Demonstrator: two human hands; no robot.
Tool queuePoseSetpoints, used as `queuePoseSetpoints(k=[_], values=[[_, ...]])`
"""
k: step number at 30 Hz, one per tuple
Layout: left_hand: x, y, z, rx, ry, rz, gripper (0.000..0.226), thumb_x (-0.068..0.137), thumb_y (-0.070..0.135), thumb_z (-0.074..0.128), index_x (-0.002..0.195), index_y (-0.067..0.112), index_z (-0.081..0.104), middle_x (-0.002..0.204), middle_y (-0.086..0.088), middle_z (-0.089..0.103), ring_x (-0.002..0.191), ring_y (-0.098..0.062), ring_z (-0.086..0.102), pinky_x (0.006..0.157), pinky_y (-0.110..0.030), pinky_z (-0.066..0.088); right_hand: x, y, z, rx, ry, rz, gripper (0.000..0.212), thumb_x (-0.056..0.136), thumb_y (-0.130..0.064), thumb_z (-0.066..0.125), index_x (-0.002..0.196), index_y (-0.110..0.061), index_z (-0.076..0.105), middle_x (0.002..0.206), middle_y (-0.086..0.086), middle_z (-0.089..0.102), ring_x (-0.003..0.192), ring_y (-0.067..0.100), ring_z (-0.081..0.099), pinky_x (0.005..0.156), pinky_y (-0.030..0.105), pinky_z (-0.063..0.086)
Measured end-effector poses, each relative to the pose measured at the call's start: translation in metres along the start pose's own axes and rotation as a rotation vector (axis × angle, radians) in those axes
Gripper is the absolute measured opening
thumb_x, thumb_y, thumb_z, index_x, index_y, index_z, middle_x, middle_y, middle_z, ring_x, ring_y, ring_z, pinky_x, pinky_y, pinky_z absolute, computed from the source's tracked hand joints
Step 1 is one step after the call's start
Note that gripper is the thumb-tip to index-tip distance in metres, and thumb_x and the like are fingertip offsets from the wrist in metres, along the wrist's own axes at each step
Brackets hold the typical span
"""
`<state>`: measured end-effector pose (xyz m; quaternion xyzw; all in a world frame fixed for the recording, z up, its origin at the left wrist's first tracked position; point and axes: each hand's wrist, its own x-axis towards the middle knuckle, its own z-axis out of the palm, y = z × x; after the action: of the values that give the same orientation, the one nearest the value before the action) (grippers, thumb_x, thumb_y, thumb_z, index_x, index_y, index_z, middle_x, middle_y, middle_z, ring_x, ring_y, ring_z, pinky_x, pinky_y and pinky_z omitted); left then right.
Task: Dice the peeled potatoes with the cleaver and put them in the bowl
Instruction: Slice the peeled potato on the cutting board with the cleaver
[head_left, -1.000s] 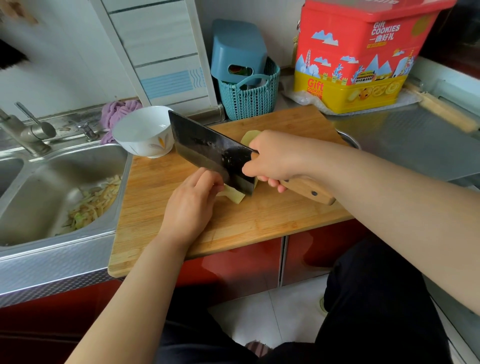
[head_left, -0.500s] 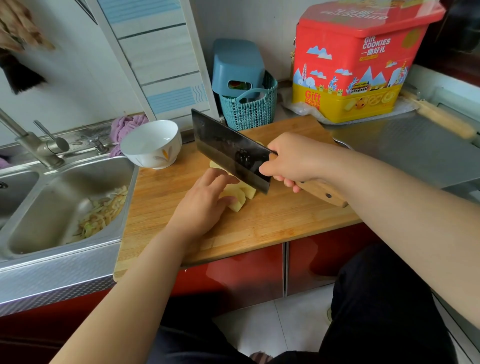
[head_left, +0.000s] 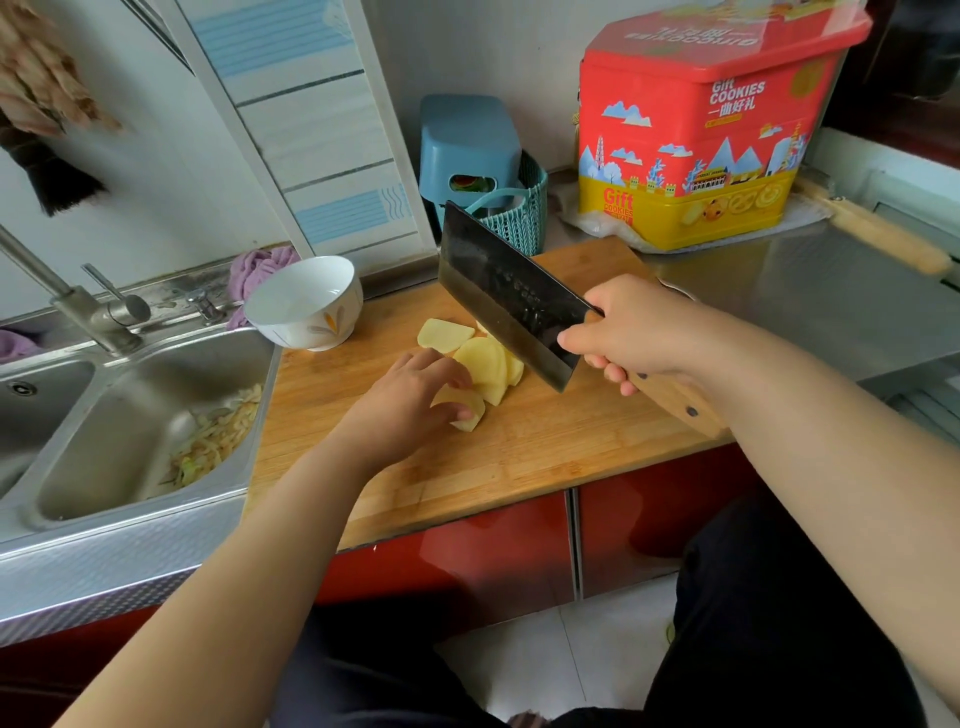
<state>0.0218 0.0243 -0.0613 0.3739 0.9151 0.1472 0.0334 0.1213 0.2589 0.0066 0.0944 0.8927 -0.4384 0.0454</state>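
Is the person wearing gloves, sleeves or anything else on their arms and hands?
No. Both forearms are bare as far as the picture shows, with no sleeve cuffs in sight. The left hand and right hand have no gloves, and no rings, watch or bracelet can be seen. Lower down, dark clothing covers the legs.

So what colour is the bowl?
The bowl is white with an orange leaf pattern, in the head view.
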Motion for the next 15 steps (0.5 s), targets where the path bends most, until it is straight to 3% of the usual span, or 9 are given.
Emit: queuePoseSetpoints(k=[4,10,12,15], values=[[0.0,-0.001,-0.006,-0.094,-0.099,-0.062,0.038,0.083,0.033,0.073,0.117,0.035,0.057,0.124,0.011,0.048,0.111,-0.01,0.048,0.096,-0.037,0.048,-0.004,0.006,0.001,0.052,0.001,0.028,0.01,0.096,-0.021,0.057,0.093,-0.015,0.05,0.068,0.003,0.054,0.047,0.01,0.048,0.043,0.023,0.046],[0.003,0.006,-0.011,-0.065,-0.169,-0.12,0.037,0.083,0.031,0.075,0.113,0.041,0.056,0.131,0.011,0.041,0.114,-0.011,0.046,0.1,-0.036,0.045,-0.011,0.011,0.0,0.079,0.045,0.064,0.018,0.096,-0.021,0.056,0.105,-0.006,0.06,0.068,0.004,0.054,0.05,0.012,0.049,0.046,0.026,0.047],[0.005,0.008,-0.014,-0.07,-0.181,-0.136,0.04,0.082,0.031,0.076,0.114,0.041,0.055,0.13,0.011,0.041,0.116,-0.011,0.045,0.1,-0.034,0.045,-0.013,0.013,-0.002,0.038,0.074,0.073,0.025,0.097,-0.022,0.056,0.116,-0.008,0.059,0.07,0.004,0.057,0.052,0.013,0.052,0.047,0.027,0.049],[0.006,0.012,-0.018,-0.056,-0.192,-0.157,0.049,0.08,0.031,0.078,0.12,0.04,0.051,0.129,0.011,0.045,0.116,-0.011,0.046,0.1,-0.035,0.044,-0.013,0.016,-0.003,-0.062,0.134,0.102,0.05,0.097,-0.025,0.055,0.143,-0.01,0.044,0.078,0.007,0.064,0.059,0.016,0.06,0.057,0.034,0.058]])
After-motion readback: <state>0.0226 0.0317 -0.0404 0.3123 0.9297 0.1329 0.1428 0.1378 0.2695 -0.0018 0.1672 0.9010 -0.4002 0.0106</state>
